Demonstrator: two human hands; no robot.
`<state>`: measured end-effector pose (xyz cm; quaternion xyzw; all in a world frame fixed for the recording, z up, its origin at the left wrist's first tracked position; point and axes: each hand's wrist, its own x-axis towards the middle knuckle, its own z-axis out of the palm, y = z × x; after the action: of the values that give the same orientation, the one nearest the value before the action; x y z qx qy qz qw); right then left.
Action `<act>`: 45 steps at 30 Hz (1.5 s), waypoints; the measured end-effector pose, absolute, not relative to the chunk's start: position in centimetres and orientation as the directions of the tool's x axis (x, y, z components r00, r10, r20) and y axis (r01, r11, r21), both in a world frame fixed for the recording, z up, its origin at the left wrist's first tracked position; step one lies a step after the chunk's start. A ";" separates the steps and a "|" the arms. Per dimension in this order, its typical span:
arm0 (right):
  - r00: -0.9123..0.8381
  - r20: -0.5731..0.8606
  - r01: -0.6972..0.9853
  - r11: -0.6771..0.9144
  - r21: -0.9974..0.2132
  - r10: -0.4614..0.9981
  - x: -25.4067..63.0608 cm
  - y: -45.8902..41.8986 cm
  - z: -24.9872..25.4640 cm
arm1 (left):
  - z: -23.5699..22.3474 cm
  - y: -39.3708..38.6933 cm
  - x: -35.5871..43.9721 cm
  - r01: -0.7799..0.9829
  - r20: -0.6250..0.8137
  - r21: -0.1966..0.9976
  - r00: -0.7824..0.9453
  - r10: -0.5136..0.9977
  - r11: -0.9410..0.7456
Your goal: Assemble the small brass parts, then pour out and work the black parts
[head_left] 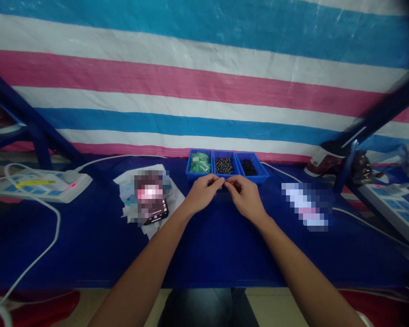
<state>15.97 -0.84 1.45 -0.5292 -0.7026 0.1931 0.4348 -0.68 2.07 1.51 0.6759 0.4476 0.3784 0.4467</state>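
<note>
Pinched fingertips of the left hand (204, 194) and the right hand (247, 197) met just in front of the middle bin; whether a small part was grasped between them could not be told, the tips being too small and soft in view. Nearest the viewer, the person's legs in dark trousers (197, 309) showed below the edge of the dark blue table (221, 247), over which both bare forearms extended. To the left of the hands, a lit smartphone (158, 214), partly pixelated, lay on white paper (177, 200). To the right lay a pixelated object (305, 206), not identifiable. A white power strip (63, 193) with a red light sat at far left, and another power strip (391, 211) at far right. Just beyond the hands, three blue plastic bins stood side by side: the left bin (194, 175) held green pieces (200, 162), the middle bin (230, 175) small dark, shiny pieces (224, 165), and the right bin (257, 178) fine black pieces (248, 167). Farther right stood a reddish-brown container (320, 164) with a pale label. Behind everything hung blue, white and pink striped sheeting (204, 100).
</note>
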 end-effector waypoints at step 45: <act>-0.074 0.174 0.732 0.172 -0.660 0.982 17.3 0.4 0.0 | 1.4 2.2 -1.0 0.456 0.274 0.855 0.008 0.962 -0.248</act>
<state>17.33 0.41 -0.04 -0.6092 -0.7032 0.2066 0.3028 -1.02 2.17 1.42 0.6512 0.5442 0.4470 0.2830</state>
